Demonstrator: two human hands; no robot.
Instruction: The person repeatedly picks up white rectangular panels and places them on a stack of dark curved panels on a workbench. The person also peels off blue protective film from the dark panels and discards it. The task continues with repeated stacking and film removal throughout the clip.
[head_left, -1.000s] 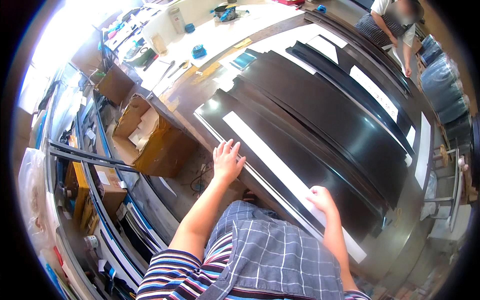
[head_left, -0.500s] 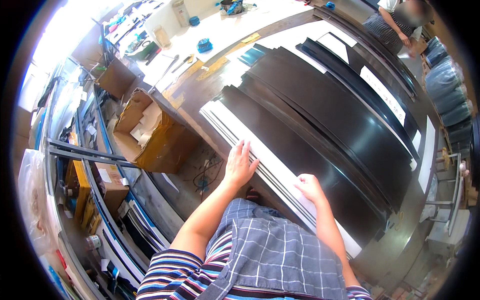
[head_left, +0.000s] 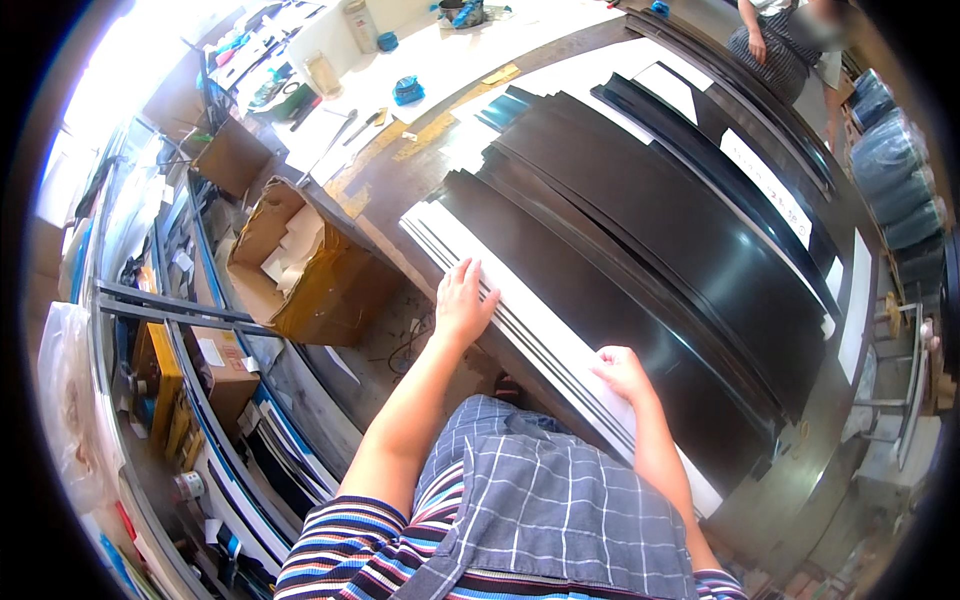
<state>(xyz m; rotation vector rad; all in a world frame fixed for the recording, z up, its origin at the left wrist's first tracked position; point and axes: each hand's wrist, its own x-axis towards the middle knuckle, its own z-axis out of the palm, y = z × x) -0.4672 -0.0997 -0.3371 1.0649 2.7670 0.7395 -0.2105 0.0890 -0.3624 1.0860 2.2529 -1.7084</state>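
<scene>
Long white strips (head_left: 540, 335), with thin dark lines between them, lie side by side along the near edge of the table. My left hand (head_left: 464, 305) rests on them toward their far left end, fingers stretched out and thumb apart. Further down the strips, my right hand (head_left: 622, 373) is closed, its fingertips pinched at the white surface; the exact grip is partly hidden. Directly beyond the strips, long glossy black sheets (head_left: 660, 230) lie in overlapping stacks.
An open cardboard box (head_left: 335, 290) stands left of the table, beside a rack (head_left: 180, 312) packed with sheets and boxes. Tools and a blue tape roll (head_left: 407, 91) sit on the far white surface. A co-worker (head_left: 770, 55) stands at the far right, near plastic-wrapped rolls (head_left: 890, 165).
My left hand has slid up and left along the white strips. My right hand has barely moved. The co-worker at the far right has shifted their arms.
</scene>
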